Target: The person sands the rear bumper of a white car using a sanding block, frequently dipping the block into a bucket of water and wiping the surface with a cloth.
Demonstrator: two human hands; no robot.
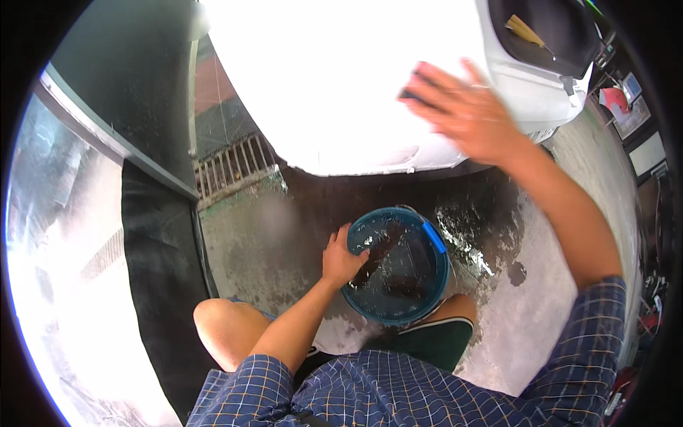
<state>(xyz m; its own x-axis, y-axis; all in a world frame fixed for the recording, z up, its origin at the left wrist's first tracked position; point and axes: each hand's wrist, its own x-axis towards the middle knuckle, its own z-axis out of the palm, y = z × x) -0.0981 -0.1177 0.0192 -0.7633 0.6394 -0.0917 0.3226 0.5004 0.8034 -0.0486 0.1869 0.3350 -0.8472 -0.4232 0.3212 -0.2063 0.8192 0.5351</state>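
My right hand [461, 115], blurred by motion, lies over a glossy white car body panel [331, 91]. A dark, flat, thin piece [411, 96], perhaps abrasive paper, shows at its fingertips and between the fingers. My left hand [342, 259] grips the left rim of a round blue-green plastic bucket [447, 283], thumb inside and fingers outside. Water fills much of the bucket, and dark reddish-brown patches, either sunken pieces or reflections, show in it. A wire handle with a blue grip [434, 237] rests against the bucket's right side.
A yellow-handled tool [525, 32] lies in a dark recess of the car body. Wet concrete floor [256, 245] surrounds the bucket, with a metal drain grate [235, 165] beyond. Black sheeting [160, 256] and a metal rail [106, 133] stand on the left; assorted items [629, 109] line the right.
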